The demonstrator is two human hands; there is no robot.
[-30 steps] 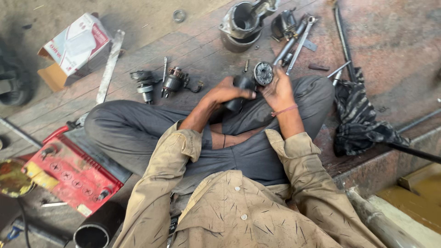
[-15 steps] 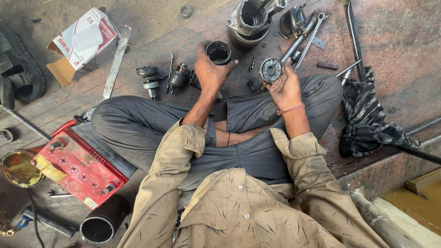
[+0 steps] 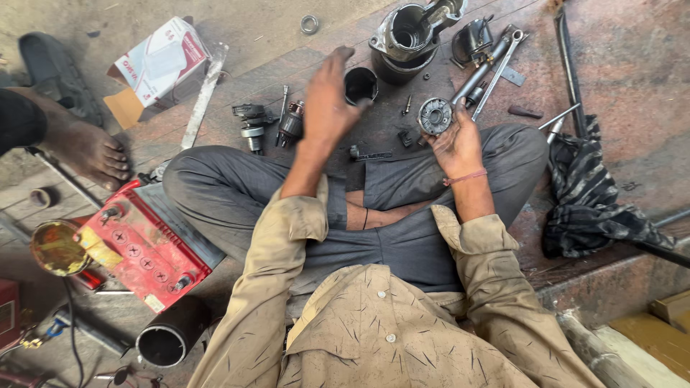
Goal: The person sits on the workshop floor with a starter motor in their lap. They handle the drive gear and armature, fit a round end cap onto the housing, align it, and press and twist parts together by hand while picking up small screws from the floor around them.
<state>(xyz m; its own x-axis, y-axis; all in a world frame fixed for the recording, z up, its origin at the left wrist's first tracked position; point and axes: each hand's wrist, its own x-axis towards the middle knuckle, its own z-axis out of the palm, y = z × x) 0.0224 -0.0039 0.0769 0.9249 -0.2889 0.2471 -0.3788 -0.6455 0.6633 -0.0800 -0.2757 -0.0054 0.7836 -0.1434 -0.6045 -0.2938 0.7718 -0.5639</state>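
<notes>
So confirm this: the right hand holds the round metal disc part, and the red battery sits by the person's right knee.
Not quite. The right hand does hold the round metal disc part, but the head view shows the red battery by the person's left knee, not the right.

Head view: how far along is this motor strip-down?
Done: the armature, a gear piece and the large housing lie apart on the floor. In hand: the right hand holds a round end plate; the left hand is by the black cylinder. Nothing looks refitted.
</notes>
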